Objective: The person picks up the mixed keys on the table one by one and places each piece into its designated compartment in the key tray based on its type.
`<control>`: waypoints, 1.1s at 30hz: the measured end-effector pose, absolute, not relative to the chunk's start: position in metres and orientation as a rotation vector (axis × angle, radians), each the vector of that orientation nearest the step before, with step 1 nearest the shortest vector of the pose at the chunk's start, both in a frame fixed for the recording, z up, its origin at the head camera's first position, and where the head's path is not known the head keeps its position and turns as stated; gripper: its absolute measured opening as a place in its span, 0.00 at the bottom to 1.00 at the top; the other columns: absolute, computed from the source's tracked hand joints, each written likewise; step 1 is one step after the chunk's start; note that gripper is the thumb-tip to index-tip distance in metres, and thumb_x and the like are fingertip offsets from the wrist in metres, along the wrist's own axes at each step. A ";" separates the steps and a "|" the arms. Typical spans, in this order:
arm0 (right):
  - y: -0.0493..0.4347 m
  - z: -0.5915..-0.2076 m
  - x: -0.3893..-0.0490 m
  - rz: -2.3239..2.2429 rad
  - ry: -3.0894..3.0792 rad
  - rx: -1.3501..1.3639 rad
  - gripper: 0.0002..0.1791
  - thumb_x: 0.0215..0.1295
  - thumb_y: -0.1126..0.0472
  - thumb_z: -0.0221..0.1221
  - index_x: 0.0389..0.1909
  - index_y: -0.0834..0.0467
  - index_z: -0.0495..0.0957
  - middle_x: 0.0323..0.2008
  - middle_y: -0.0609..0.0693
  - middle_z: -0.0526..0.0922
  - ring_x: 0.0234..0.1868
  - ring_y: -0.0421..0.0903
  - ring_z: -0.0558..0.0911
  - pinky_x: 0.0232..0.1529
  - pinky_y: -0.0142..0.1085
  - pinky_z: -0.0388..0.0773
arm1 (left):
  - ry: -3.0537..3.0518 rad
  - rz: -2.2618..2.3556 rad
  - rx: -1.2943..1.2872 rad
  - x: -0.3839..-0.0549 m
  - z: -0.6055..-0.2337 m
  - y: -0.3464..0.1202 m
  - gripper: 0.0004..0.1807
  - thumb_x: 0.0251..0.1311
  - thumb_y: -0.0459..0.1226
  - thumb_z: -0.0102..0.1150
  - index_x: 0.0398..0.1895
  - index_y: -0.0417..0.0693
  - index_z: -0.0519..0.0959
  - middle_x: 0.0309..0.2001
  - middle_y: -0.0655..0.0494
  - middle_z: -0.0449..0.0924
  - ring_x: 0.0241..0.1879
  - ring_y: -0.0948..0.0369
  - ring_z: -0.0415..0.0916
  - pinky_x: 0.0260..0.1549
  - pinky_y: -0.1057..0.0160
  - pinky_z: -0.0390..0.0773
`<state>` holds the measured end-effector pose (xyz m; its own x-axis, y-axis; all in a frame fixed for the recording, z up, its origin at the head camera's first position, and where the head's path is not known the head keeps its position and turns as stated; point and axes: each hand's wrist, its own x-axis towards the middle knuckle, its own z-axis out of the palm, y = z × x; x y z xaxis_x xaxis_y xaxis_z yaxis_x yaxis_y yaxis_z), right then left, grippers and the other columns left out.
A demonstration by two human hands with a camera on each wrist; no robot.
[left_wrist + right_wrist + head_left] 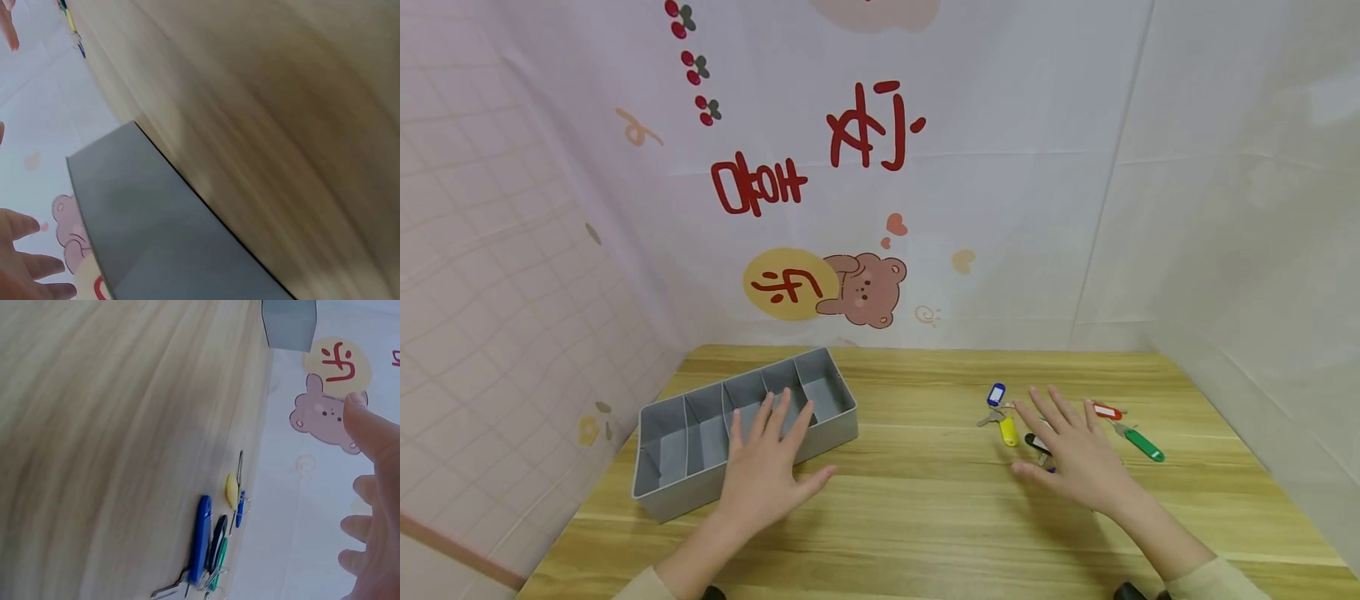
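My left hand (765,467), fingers spread and holding nothing, hovers in front of a grey divided box (677,498) and overlaps its front wall in the head view. Spread as well, my right hand (1075,454) is over a scatter of keys with coloured tags. Around it lie a blue tag (996,394), a yellow tag (1008,432), a black tag (1037,443), a red tag (1107,412) and a green tag (1145,446). Another blue tag (200,539) shows in the right wrist view, mostly hidden under the hand in the head view.
The wooden table (910,517) meets a white printed cloth (1022,250) at the back, with more cloth along the left and right sides. The box stands at the table's left, turned at an angle, its row of compartments facing up.
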<state>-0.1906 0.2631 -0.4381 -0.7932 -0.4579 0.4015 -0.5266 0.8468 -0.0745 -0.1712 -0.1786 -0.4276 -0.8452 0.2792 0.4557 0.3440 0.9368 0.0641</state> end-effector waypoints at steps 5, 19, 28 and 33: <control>0.269 -0.442 -0.192 0.250 -2.594 0.729 0.50 0.56 0.39 0.68 0.77 0.49 0.57 0.72 0.61 0.62 0.74 0.61 0.54 0.69 0.66 0.36 | -2.598 -0.197 -0.439 -0.170 -0.433 -0.195 0.50 0.47 0.67 0.66 0.71 0.51 0.70 0.71 0.39 0.62 0.71 0.41 0.55 0.63 0.26 0.45; 0.288 -0.445 -0.197 0.300 -2.563 0.652 0.46 0.56 0.44 0.70 0.73 0.53 0.65 0.68 0.64 0.68 0.73 0.60 0.59 0.70 0.65 0.40 | -2.483 -0.195 -0.333 -0.167 -0.436 -0.247 0.47 0.46 0.63 0.67 0.67 0.46 0.73 0.66 0.35 0.67 0.65 0.37 0.62 0.59 0.25 0.54; 0.303 -0.449 -0.198 0.315 -2.552 0.632 0.47 0.56 0.44 0.70 0.75 0.51 0.62 0.67 0.64 0.68 0.69 0.65 0.63 0.69 0.67 0.39 | -2.477 -0.227 -0.208 -0.166 -0.434 -0.277 0.48 0.46 0.64 0.67 0.66 0.43 0.72 0.64 0.32 0.68 0.62 0.34 0.63 0.55 0.24 0.56; 0.310 -0.449 -0.200 0.357 -2.549 0.619 0.45 0.57 0.45 0.69 0.74 0.53 0.64 0.66 0.65 0.70 0.69 0.65 0.63 0.70 0.66 0.39 | -2.478 -0.276 -0.165 -0.165 -0.430 -0.291 0.47 0.47 0.60 0.69 0.65 0.37 0.72 0.62 0.28 0.68 0.59 0.31 0.64 0.54 0.27 0.60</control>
<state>-0.1998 0.3098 -0.4486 -0.7774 -0.3596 0.5160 -0.4874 0.8630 -0.1329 -0.1651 -0.2912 -0.4303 -0.7927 0.0516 0.6074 0.1840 0.9702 0.1578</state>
